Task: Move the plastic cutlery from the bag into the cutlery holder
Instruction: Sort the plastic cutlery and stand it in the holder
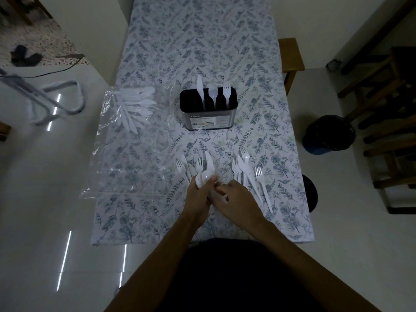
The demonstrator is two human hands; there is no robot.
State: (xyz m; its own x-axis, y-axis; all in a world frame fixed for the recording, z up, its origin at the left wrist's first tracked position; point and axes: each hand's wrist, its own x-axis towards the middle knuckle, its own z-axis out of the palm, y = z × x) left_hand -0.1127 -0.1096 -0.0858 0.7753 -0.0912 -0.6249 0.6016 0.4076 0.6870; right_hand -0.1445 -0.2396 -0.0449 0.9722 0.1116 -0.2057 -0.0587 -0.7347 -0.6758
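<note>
A dark cutlery holder [208, 118] stands mid-table with a white knife [200, 86], a spoon [213, 92] and a fork [226, 90] upright in it. A clear plastic bag [126, 140] lies at the table's left edge, with several white pieces [135, 109] inside its far end. Loose forks and knives [191, 166] lie near me, and another loose pile [247, 170] lies to their right. My left hand [199, 197] grips a bundle of white spoons [206, 176]. My right hand [236, 199] pinches the bundle's near end.
The floral tablecloth [202, 41] covers a narrow table. A wooden bench [290, 55] sits at the right edge, a black bin [328, 134] on the floor beyond it, and a dark stool [311, 194] near the table's right side. A grey metal frame [56, 102] stands on the left.
</note>
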